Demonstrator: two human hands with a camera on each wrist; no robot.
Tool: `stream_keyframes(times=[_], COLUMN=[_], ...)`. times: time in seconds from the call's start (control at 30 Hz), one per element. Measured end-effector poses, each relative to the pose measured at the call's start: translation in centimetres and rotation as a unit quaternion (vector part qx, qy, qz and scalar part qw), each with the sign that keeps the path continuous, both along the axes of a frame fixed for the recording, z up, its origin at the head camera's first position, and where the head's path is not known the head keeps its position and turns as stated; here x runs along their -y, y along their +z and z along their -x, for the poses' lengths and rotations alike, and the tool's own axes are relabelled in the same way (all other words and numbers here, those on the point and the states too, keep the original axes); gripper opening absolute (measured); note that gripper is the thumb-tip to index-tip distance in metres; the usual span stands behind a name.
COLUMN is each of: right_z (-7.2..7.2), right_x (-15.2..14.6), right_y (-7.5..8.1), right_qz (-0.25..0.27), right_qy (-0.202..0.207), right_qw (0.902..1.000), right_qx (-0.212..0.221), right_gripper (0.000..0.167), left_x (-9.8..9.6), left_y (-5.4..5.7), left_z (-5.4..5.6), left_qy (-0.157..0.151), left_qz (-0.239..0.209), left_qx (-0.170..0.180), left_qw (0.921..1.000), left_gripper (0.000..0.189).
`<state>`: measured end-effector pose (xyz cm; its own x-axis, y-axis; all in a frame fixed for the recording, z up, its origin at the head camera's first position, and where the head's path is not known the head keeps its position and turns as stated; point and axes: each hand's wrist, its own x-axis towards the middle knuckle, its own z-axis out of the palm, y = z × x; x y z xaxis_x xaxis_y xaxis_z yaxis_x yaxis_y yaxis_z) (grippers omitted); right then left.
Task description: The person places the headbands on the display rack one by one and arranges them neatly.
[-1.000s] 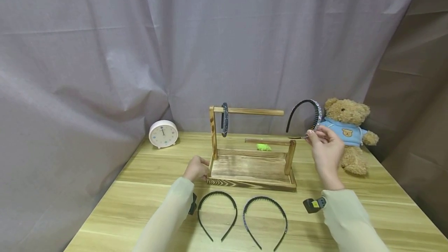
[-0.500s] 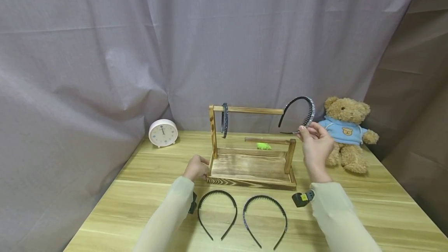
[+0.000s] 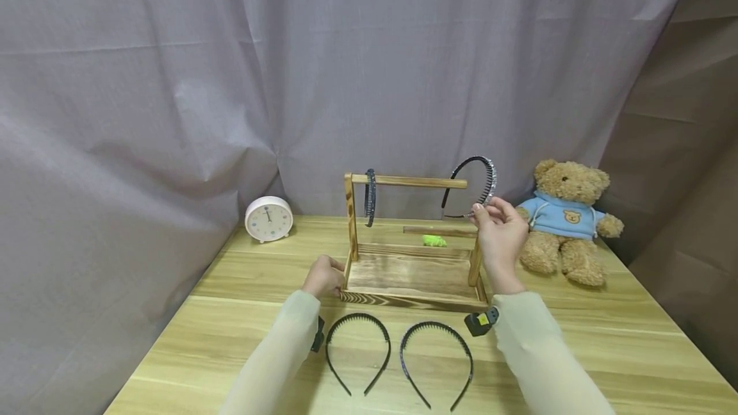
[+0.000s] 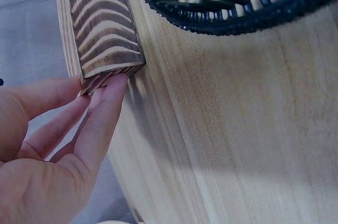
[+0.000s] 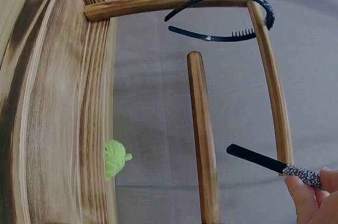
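A black hair hoop with a glittery silver band (image 3: 491, 181) is pinched between the thumb and fingers of my right hand (image 3: 503, 235). The free end of the upper rod (image 3: 418, 181) of a wooden rack shows inside its loop. A dark sparkly hair hoop (image 3: 370, 197) hangs near that rod's left end. My left hand (image 3: 324, 276) grips the left end of the rack's tray base (image 3: 415, 301); in the left wrist view its fingertips (image 4: 119, 84) touch the striped wooden edge (image 4: 105, 28). Two more hair hoops, one black (image 3: 359, 317) and one purplish (image 3: 436, 325), lie in front.
The rack's lower rod (image 3: 439, 232) juts left from a short post (image 3: 476, 261). Behind it lies a lime-green bundle (image 3: 435, 241). A white clock (image 3: 269, 219) stands left and a teddy bear (image 3: 562, 219) in blue sits right. A grey curtain (image 3: 403, 69) hangs behind.
My right hand has moved left with the silver hair hoop, from near the teddy bear to the upper rod's free end. The left hand and the rack have stayed in place.
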<state>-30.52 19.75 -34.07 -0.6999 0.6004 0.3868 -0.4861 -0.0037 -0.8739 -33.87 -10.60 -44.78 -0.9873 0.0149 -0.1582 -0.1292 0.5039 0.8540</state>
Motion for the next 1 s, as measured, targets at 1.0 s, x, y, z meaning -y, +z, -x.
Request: stream_keyframes(times=[1.0], right_z=[0.2], right_x=[4.9], right_y=[-0.4], right_qz=[-0.066], right_qy=[0.039], right_qw=[0.995], right_qx=[0.065], right_gripper=[0.026], left_x=[-0.1], left_y=[0.1], left_z=[-0.3], left_qy=[0.005], left_qz=[-0.017], left_qx=[0.0], left_qw=[0.9998], left_gripper=[0.045])
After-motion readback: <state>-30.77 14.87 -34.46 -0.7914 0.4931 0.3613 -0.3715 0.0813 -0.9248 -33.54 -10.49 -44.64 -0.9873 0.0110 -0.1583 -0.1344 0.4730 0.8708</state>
